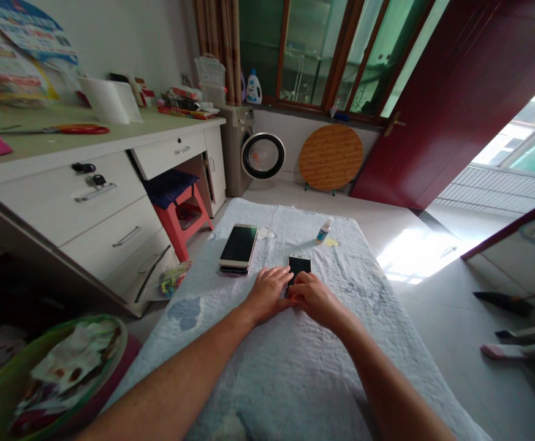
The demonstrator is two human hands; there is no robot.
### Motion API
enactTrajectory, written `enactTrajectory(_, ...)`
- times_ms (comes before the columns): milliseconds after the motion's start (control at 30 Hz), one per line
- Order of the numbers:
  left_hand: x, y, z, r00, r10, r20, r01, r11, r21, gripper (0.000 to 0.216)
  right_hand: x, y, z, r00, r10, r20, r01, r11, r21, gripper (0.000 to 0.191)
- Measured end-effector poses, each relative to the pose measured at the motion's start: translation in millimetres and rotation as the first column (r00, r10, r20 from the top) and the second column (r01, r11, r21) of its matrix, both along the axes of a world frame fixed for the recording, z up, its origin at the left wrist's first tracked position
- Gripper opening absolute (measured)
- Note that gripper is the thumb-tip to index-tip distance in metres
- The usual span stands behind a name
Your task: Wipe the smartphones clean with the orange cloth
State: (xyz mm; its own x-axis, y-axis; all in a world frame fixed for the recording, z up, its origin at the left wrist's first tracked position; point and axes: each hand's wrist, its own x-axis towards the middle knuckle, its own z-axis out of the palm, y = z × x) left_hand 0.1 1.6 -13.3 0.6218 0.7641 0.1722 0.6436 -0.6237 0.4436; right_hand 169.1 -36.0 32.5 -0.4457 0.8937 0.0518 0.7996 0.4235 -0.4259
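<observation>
A smartphone (299,263) with a dark screen and pale frame lies face up on the cloth-covered table (267,361). My left hand (271,293) rests beside it, fingers stretched out, their tips touching its left edge. Over the phone's lower part is my right hand (312,296), its fingers curled and pressed together; whatever they may hold is hidden. To the left lies a stack of larger smartphones (239,245), the top one with its dark screen up. A small white spray bottle (324,231) with a blue label stands upright beyond the phone, to the right.
A white desk (111,196) with drawers runs along the left, a red stool (182,214) beside it. Rubbish fills a bin (120,361) at lower left. Farther back are a washing machine (239,147) with its door open and a round wooden tabletop (330,157) against the wall.
</observation>
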Motion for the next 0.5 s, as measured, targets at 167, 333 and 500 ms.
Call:
enactTrajectory(167,-1.0,0.6,-1.1,1.0,-0.009,0.006,0.009,1.0,-0.004,0.065,-1.2,0.5,-4.6,0.999,0.009,-0.033,-0.008,1.0,0.028,0.015)
enactTrajectory(333,-1.7,1.5,-1.7,1.0,-0.012,0.005,0.012,1.0,-0.013,0.067,18.7,-2.1,9.4,1.0,0.015,0.027,-0.013,0.997,-0.077,0.019)
enactTrajectory(500,-1.8,1.7,-0.7,1.0,-0.017,-0.006,0.017,1.0,-0.01,0.065,41.5,-0.8,14.0,0.997,-0.025,0.073,0.036,0.987,-0.158,0.029)
